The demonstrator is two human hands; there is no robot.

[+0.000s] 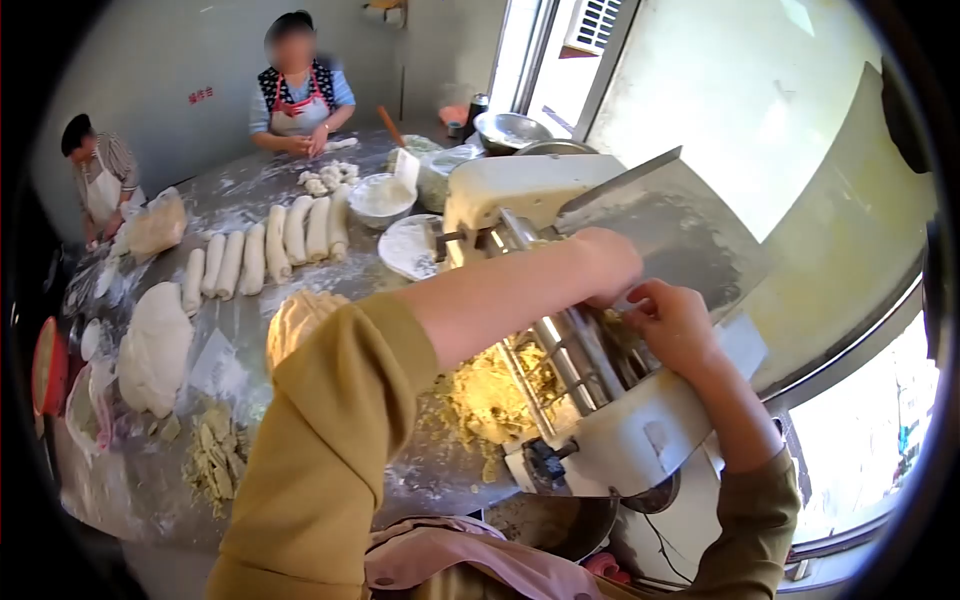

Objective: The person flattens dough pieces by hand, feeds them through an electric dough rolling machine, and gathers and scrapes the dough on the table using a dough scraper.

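A dough roller machine (640,430) with shiny metal rollers stands in front of me. My left hand (607,262) reaches across it, bent down over the rollers at the foot of the metal feed tray (665,215). Its fingers are hidden behind the hand itself. Close beside it is my right hand (672,322), its fingers curled together above the rollers. Whatever those fingers hold, if anything, is too small to make out. Yellow crumbly dough (497,392) lies in a heap below the rollers, on the side toward my left arm.
Several white dough rolls (254,258) lie in a row on the floured table (420,478). A large dough lump (157,345) and flat dough scraps (213,455) are at left. Bowls of flour (382,197) stand behind the machine. Two co-workers (300,105) work across the table.
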